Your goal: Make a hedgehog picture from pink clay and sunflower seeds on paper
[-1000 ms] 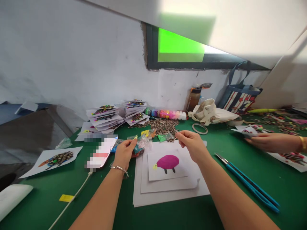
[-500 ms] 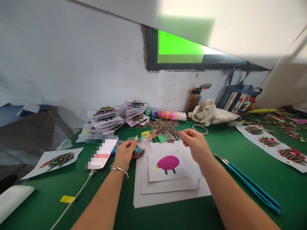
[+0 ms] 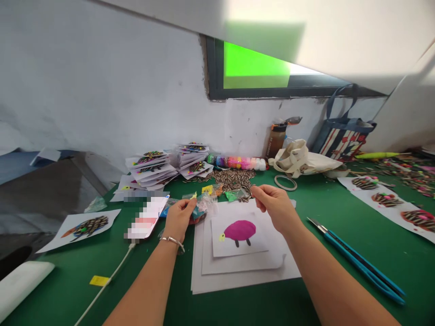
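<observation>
My left hand (image 3: 180,219), wearing a bracelet, is closed in a pinch on a small yellow piece (image 3: 194,195), which looks like soft clay. Small clear bags of coloured clay (image 3: 201,207) lie around its fingertips. My right hand (image 3: 270,199) is raised above the paper's far right side, thumb and fingers pinched together; what they hold, if anything, is too small to make out. Between and below the hands, a card with a purple, sheep-like animal (image 3: 239,230) rests on white sheets (image 3: 238,283). Striped seeds (image 3: 234,179) are heaped behind the hands.
Teal tweezers (image 3: 360,262) lie at right, beyond them a strip of seed-covered pictures (image 3: 387,199). A tape roll (image 3: 285,182), cloth bag (image 3: 302,160) and bottle (image 3: 276,140) stand behind. At left are stacked cards (image 3: 152,174), a phone (image 3: 149,219) with cable, and a bird picture (image 3: 81,228).
The view has shifted slightly, so the table's contents appear a little further right. Both hands keep their pinches in nearly the same places; the right hand has come slightly nearer the left.
</observation>
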Available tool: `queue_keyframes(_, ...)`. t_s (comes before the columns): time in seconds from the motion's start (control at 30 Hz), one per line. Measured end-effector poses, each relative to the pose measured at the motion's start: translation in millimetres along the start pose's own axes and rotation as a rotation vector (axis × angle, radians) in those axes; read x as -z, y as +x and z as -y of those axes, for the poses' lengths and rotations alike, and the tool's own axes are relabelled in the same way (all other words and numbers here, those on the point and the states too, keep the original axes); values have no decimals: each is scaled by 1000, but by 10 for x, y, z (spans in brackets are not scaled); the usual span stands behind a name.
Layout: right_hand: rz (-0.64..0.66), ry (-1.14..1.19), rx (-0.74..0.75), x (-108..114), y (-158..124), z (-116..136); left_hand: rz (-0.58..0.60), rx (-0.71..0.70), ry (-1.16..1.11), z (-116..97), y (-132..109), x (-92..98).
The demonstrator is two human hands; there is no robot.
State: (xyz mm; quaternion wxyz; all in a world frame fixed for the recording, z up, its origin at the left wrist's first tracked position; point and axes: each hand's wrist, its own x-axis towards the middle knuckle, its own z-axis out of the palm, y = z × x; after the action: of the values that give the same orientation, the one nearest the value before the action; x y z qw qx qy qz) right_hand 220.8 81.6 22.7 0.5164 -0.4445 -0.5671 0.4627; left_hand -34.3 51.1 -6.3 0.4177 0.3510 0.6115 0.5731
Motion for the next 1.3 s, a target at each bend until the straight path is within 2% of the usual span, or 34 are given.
queue_keyframes(0.23,31,137,-105,-32,7,6,-1,-3,12,1,-3,-5)
queue_keyframes(0.33,25,56,-79,-38,-7,15,0,-1,8,-6,-9,-8)
queue_keyframes(0.43,73,-74,-23,-59,-45,39,6,1,11,-10,-17,-10)
queue_keyframes(0.63,190,-23,-129,-167,-101,74,25,0,37,-1,-25,-7)
queue_keyframes(0.9,219,-170,-71,-205,-125,61,34,-17,46,7,-16,-4)
queue_keyframes(1.1,236,-114,-124,-291,-167,31,44,-30,74,40,8,9)
queue_keyframes(1.3,294,-269,-87,-335,-179,-51,43,-34,80,54,20,3)
